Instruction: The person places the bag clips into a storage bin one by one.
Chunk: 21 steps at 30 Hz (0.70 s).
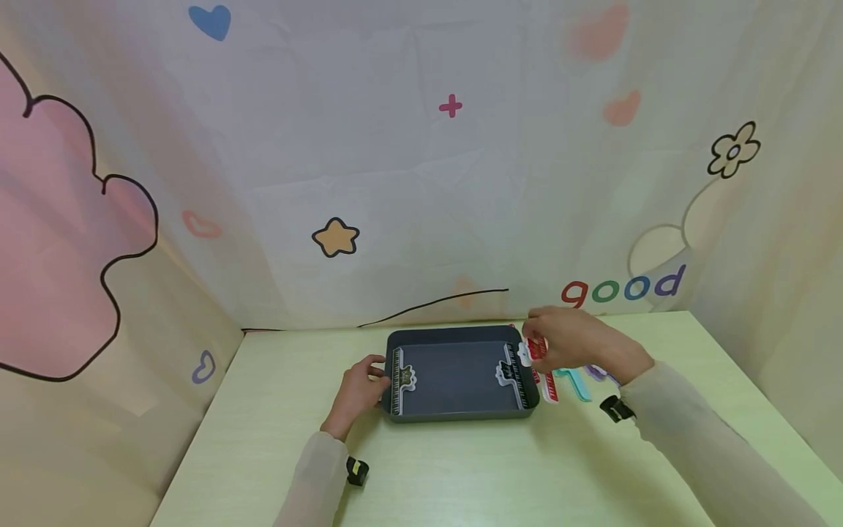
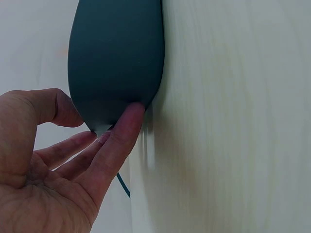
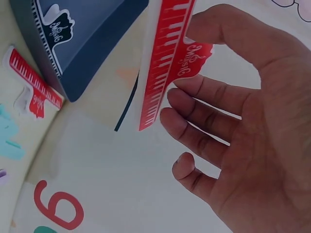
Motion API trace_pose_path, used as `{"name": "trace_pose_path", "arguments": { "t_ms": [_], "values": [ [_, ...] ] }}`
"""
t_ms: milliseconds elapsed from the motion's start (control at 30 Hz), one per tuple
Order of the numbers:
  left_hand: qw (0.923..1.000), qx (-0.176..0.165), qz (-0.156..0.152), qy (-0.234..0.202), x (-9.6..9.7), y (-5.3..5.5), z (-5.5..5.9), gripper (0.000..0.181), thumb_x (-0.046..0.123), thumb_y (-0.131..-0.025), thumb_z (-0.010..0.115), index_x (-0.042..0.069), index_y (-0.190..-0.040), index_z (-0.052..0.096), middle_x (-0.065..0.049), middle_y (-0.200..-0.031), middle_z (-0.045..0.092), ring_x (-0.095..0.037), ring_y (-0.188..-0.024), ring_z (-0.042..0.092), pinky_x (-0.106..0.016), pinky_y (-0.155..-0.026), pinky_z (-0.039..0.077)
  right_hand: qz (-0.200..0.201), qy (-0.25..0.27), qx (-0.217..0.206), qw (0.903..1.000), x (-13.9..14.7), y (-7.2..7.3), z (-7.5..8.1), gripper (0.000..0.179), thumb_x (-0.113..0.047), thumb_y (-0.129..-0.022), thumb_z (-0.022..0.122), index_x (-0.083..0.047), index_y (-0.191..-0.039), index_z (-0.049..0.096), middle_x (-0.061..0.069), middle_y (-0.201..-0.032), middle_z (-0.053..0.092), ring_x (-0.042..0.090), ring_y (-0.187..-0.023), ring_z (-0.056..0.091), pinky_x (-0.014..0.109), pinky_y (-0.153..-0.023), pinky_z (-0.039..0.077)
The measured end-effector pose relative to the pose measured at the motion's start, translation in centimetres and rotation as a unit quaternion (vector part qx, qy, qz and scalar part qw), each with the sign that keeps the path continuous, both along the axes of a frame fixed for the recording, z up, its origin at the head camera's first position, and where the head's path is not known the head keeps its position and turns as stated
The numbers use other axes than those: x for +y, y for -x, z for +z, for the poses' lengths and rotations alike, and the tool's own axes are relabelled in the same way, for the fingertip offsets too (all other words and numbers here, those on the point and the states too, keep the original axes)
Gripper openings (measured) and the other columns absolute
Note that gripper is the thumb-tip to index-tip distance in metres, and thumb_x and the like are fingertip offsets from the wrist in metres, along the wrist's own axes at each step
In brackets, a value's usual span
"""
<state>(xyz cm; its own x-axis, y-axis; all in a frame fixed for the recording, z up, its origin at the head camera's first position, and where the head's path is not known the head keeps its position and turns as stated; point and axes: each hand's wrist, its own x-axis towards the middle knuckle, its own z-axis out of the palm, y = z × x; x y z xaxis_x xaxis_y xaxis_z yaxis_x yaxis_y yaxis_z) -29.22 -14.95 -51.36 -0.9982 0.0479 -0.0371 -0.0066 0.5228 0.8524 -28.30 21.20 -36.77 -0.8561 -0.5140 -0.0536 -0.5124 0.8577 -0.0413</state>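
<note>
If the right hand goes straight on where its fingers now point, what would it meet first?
Probably the dark grey tray, at its right end, touched by the red keyboard-patterned clip in the right hand; height is unclear, so it may pass above.

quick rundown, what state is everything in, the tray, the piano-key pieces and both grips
Dark tray: open-topped, on the table
Left black piece: inside tray, along left end
Right black piece: inside tray, along right end
Raised red piece: held off the table
Other red piece: lying beside tray
Turquoise piece: on table, partly hidden
Purple piece: partly hidden
Left grip: holding tray's left end
Right grip: pinching raised red piece
</note>
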Motion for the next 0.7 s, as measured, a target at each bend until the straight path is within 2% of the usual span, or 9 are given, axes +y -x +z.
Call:
{"name": "trace_pose_path", "arguments": {
  "t_ms": [233,500,700],
  "values": [
    [1.0,0.001,-0.004,-0.001,0.0,0.0,0.0,0.044,0.01,-0.09,0.06,0.004,-0.134,0.055,-0.02,-0.111,0.067,-0.022,-0.08,0.07,-0.032,-0.054,0.06,0.043,0.023,0.032,0.9983,-1.2,0.4,-0.2,0.033,-0.032,-0.077,0.076,-0.013,-0.103,0.066,-0.004,-0.094,0.056,0.014,-0.084,0.05,0.029,-0.071,0.05],
    [1.0,-0.002,-0.005,-0.004,0.0,-0.2,0.1,0.044,0.009,-0.091,0.06,0.005,-0.134,0.055,-0.02,-0.111,0.067,-0.022,-0.081,0.07,-0.032,-0.054,0.06,0.051,0.02,0.047,0.9974,-2.8,0.9,-0.6,0.038,-0.038,-0.079,0.076,-0.013,-0.106,0.064,-0.004,-0.093,0.053,0.013,-0.083,0.047,0.028,-0.067,0.044],
    [1.0,-0.003,-0.003,0.0,0.1,-0.3,0.3,0.044,0.01,-0.091,0.06,0.005,-0.134,0.055,-0.02,-0.112,0.067,-0.022,-0.082,0.069,-0.032,-0.054,0.06,0.073,0.032,0.064,0.9947,-4.0,1.2,-1.0,0.039,-0.038,-0.079,0.077,-0.013,-0.106,0.064,-0.004,-0.093,0.053,0.013,-0.084,0.047,0.029,-0.072,0.047]
  ]
}}
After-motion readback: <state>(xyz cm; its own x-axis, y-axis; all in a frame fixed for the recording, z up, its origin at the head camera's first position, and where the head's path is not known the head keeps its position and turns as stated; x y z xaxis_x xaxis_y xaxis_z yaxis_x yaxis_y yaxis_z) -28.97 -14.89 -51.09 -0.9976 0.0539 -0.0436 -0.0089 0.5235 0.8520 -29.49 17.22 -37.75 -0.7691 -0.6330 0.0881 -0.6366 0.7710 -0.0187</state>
